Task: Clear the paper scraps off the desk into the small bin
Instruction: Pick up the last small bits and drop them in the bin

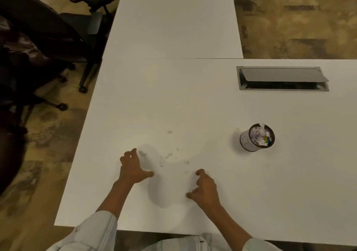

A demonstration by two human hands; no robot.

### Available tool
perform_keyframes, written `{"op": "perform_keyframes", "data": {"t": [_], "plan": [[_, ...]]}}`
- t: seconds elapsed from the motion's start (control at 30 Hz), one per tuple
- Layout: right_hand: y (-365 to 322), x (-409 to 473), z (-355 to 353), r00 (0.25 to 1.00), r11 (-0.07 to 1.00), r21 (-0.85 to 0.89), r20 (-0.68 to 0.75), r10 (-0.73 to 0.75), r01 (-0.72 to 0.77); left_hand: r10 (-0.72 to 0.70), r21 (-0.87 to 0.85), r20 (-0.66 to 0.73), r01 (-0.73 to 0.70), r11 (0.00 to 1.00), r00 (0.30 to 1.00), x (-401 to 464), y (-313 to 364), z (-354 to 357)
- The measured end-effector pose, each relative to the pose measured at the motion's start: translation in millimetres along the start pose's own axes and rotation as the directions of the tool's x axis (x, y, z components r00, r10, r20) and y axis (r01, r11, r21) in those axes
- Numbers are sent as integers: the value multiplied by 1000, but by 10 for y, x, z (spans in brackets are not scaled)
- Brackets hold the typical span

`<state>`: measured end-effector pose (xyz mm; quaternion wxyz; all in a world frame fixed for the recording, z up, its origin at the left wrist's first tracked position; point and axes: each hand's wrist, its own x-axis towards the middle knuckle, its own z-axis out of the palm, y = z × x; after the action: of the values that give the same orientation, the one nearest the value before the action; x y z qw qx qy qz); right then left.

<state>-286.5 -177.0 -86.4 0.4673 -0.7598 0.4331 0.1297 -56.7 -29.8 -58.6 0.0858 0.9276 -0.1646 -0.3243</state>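
**Scraps between the hands**

Left hand [132, 168] and right hand [204, 188] on desk [251, 192], fingers curled loosely, gripping nothing. Tiny white crumpled scraps [170, 155] scattered just beyond. Bin [256, 137] well right, heaped with paper.

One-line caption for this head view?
Both hands curl over paper scraps on the white desk; small bin already full.

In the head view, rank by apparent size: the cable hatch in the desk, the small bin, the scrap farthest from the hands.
1. cable hatch
2. small bin
3. farthest scrap, tiny
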Motion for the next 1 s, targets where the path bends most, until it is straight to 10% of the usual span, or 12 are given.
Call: {"op": "perform_keyframes", "data": {"t": [0.4,0.6,0.83,1.0], "plan": [[-867,677,112,978,952,263,-176,-113,157,192,-88,65,-186,979,979,106,200,257],[-1051,1002,-181,887,924,-30,-268,-375,382,324,-194,-110,-340,920,940,110,249,259],[-1271,1342,-177,830,548,-634,322,-456,546,491,123,19,-489,863,871,130,278,256],[-871,932,96,785,540,-595,290,-547,595,569,104,-75,-561,821,819,-13,262,418]]}}
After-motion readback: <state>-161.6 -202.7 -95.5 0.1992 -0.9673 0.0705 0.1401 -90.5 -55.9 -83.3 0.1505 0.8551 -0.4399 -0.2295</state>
